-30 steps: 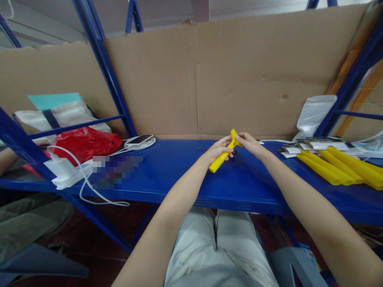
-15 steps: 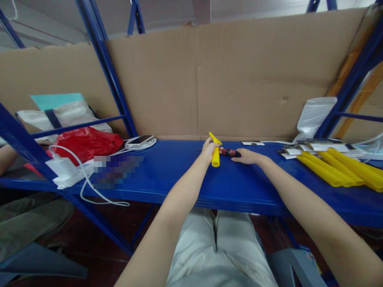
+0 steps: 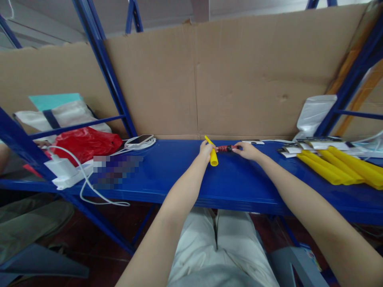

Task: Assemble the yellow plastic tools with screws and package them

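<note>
Near the middle of the blue table, my left hand [image 3: 206,150] is closed around a yellow tube [image 3: 214,158], whose open round end faces me. A thin yellow part sticks up past my fingers at the far end. Just right of it lies a red-and-black tool [image 3: 223,148], seemingly a screwdriver, its left end reaching my left fingers. My right hand [image 3: 247,151] pinches the tool's right end between thumb and fingers. How the tool meets the tube is hidden by my left hand.
At the right lie several yellow tubes [image 3: 338,169] with white cards beside a plastic bag [image 3: 317,113]. To the left are a phone [image 3: 140,140], white cables, a power strip [image 3: 70,181] and a red bag [image 3: 89,141]. Cardboard [image 3: 239,79] walls the back. Another person's arm shows far left.
My right hand has lifted slightly and moved back, its fingers now pinching the tool's end instead of lying over it. The yellow tube has tilted and shifted slightly left in my left hand.
</note>
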A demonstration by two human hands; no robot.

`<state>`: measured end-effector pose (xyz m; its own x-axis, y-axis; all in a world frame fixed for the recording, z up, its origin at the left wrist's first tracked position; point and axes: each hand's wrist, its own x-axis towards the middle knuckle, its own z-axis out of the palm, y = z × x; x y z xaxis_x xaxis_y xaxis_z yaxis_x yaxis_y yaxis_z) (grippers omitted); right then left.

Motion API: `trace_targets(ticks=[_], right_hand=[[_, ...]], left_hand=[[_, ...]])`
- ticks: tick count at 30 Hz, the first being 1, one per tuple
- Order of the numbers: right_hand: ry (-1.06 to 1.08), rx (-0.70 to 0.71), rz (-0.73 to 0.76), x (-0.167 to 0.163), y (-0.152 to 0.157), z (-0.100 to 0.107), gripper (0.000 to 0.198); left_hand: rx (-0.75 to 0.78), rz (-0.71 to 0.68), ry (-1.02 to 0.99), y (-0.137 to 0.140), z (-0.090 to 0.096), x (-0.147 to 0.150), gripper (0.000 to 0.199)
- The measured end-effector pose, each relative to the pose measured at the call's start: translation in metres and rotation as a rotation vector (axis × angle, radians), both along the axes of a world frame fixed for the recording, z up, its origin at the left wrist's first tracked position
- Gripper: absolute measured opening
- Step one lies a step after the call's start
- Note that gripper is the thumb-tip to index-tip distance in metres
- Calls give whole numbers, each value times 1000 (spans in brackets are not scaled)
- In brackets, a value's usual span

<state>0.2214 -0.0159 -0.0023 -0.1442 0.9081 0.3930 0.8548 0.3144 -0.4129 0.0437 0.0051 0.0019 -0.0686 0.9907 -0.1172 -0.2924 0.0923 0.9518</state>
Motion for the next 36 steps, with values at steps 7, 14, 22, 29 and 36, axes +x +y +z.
trace_targets(ticks=[7,14,22,29,36], right_hand=[[633,66,-55,16,0,18,19],[979,319,-154,18,-9,38,19],[1068,523,-222,18,-16,48,23],[1056,555,-140,17,-17,47,32],[1031,569,-128,19,-15,46,36]], left_hand=[[-11,-57,5,4,-4,-3,67],[-43,-310,28,-9,0,-2,74],[-31,-484,37,-6,-4,-6,69],[-49,-485,58,-5,-5,-5,69],[-65,-467,60,-6,-5,-3,69]])
